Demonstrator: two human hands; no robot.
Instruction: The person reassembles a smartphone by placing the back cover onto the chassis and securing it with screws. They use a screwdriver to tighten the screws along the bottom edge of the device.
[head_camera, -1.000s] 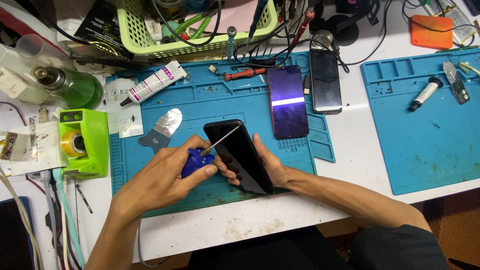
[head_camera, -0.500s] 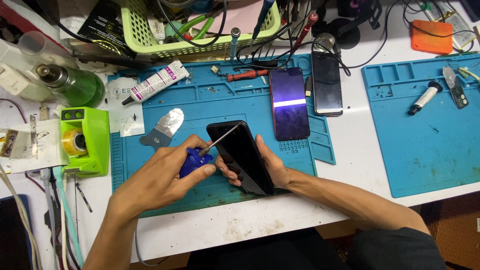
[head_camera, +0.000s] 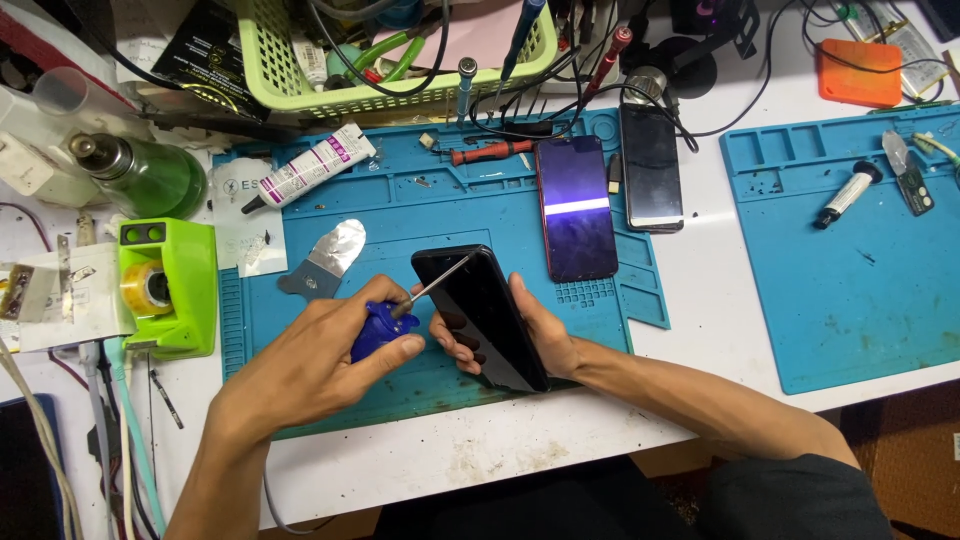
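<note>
While the black phone (head_camera: 487, 315) lies tilted on the blue mat (head_camera: 420, 215) near the front edge of the white table (head_camera: 700, 270), the right hand (head_camera: 525, 335) holds it from below — the fingers curl around its lower left edge and the thumb rests along its right side. The left hand (head_camera: 325, 355) is closed tight around the blue handle of a small screwdriver (head_camera: 400, 320). Its thin metal shaft slants up and to the right, and the tip touches the top of the phone's dark screen.

Just left of the phone, a flat metal scraper (head_camera: 325, 258) lies on the mat. Above that sits a white tube with a black cap (head_camera: 310, 168), partly on a white paper. Higher up on the mat lies a red-handled screwdriver (head_camera: 495, 152).

To the right of the held phone is a second phone with a bright stripe across its purple screen (head_camera: 578, 208), and beside that one a dark phone (head_camera: 651, 167) hangs half off the mat.

Further left — off the mat — stand a bright green tape holder (head_camera: 165, 288) and a green bottle on its side (head_camera: 140, 172). At the back is a green basket (head_camera: 400, 90) full of cables and tools. Well off to the right lies another blue mat (head_camera: 850, 290) with a small white and black tube (head_camera: 848, 194) on it, and an orange box (head_camera: 858, 72) sits behind it.
</note>
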